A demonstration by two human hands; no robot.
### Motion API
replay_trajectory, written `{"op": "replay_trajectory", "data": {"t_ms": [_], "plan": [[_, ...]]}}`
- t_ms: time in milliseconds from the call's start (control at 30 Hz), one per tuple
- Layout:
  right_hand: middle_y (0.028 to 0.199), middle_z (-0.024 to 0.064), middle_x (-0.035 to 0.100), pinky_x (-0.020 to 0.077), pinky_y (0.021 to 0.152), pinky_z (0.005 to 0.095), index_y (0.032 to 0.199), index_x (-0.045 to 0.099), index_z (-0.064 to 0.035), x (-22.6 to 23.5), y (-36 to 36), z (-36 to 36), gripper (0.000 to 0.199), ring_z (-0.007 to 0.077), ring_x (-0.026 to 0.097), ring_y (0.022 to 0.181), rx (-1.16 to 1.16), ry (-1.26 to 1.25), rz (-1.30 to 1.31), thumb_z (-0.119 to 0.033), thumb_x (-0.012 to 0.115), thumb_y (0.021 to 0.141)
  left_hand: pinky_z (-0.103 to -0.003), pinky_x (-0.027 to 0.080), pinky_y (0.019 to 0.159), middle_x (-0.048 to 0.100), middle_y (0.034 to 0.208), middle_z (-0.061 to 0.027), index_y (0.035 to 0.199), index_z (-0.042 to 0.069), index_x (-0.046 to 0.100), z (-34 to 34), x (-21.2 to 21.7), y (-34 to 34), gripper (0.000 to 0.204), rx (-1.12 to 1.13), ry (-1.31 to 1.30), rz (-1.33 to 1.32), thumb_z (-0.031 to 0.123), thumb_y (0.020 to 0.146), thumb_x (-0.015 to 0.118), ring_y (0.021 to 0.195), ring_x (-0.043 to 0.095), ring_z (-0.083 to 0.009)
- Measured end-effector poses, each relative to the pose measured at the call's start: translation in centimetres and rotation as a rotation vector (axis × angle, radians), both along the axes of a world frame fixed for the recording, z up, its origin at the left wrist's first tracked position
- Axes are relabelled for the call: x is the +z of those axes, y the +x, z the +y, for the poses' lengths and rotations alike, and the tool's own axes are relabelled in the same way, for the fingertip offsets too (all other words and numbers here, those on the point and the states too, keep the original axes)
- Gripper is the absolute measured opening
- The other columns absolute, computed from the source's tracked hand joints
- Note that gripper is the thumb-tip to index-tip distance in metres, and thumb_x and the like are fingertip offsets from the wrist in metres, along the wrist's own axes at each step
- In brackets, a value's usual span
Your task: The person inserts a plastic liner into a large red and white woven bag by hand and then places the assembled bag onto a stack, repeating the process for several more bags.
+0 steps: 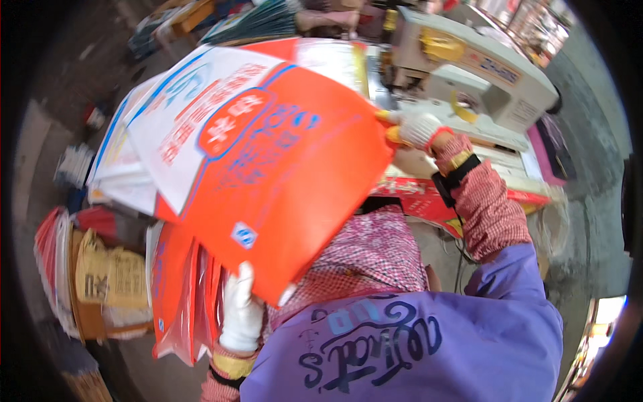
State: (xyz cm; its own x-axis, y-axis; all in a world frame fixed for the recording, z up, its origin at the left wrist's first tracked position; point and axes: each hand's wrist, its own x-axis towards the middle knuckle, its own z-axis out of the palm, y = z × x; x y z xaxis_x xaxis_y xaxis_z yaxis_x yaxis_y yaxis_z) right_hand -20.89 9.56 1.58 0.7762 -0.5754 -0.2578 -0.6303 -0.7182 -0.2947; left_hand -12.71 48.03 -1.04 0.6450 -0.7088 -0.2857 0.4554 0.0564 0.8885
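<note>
In the head view, the white-gloved left hand (242, 311) is closed around the near edge of a flat, glossy orange-and-white printed sack (301, 181), while the right hand (416, 128), in a white knit glove with yellow fingertips, pinches its right corner, apparently to keep the limp sheet spread. It slants above white printed sacks (120, 157), left of the white metal sewing machine (479, 70).

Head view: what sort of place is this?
Probably a small sewing workshop: a pale sewing machine stands at the upper right, the gloved left hand and right hand hold an orange-and-white printed sack or sheet, and similar pieces lie stacked at the left.
</note>
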Motion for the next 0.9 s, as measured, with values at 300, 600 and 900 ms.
{"op": "replay_trajectory", "data": {"t_ms": [300, 600, 900], "plan": [[0.075, 0.0122, 0.062, 0.0484, 0.051, 0.0294, 0.132, 0.044, -0.0158, -3.0, 8.0, 2.6, 0.062, 0.0174, 0.061, 0.06, 0.154, 0.369, -0.263, -0.008, 0.056, 0.071, -0.028, 0.043, 0.086, 0.058, 0.107, -0.0051, 0.114, -0.001, 0.052, 5.0, 8.8, 2.3, 0.028, 0.452, 0.053, -0.522, 0.012, 0.089, 0.051, 0.096, 0.055, -0.0123], [0.092, 0.0167, 0.064, 0.0503, 0.071, 0.0384, 0.11, 0.059, -0.0062, -1.7, 28.7, 25.2, 0.037, 0.0313, 0.063, 0.084, 0.774, -0.076, -0.373, -0.016, 0.051, 0.075, -0.03, 0.042, 0.089, 0.05, 0.122, -0.0113, 0.119, 0.001, 0.051, 26.7, 7.6, 5.9, 0.038, 0.919, 0.406, -0.903, 0.02, 0.087, 0.052, 0.109, 0.051, -0.0182], [0.087, 0.0116, 0.067, 0.0511, 0.066, 0.0416, 0.091, 0.067, -0.0095, -16.2, 28.4, 32.2, 0.029, 0.0272, 0.064, 0.081, 0.628, -0.225, -0.185, -0.023, 0.042, 0.088, -0.019, 0.037, 0.035, 0.056, 0.074, -0.0002, 0.095, 0.014, 0.052, 24.6, -8.5, 2.3, 0.019, 0.739, 0.462, 0.278, 0.03, 0.086, 0.055, 0.047, 0.049, -0.0083]]}}
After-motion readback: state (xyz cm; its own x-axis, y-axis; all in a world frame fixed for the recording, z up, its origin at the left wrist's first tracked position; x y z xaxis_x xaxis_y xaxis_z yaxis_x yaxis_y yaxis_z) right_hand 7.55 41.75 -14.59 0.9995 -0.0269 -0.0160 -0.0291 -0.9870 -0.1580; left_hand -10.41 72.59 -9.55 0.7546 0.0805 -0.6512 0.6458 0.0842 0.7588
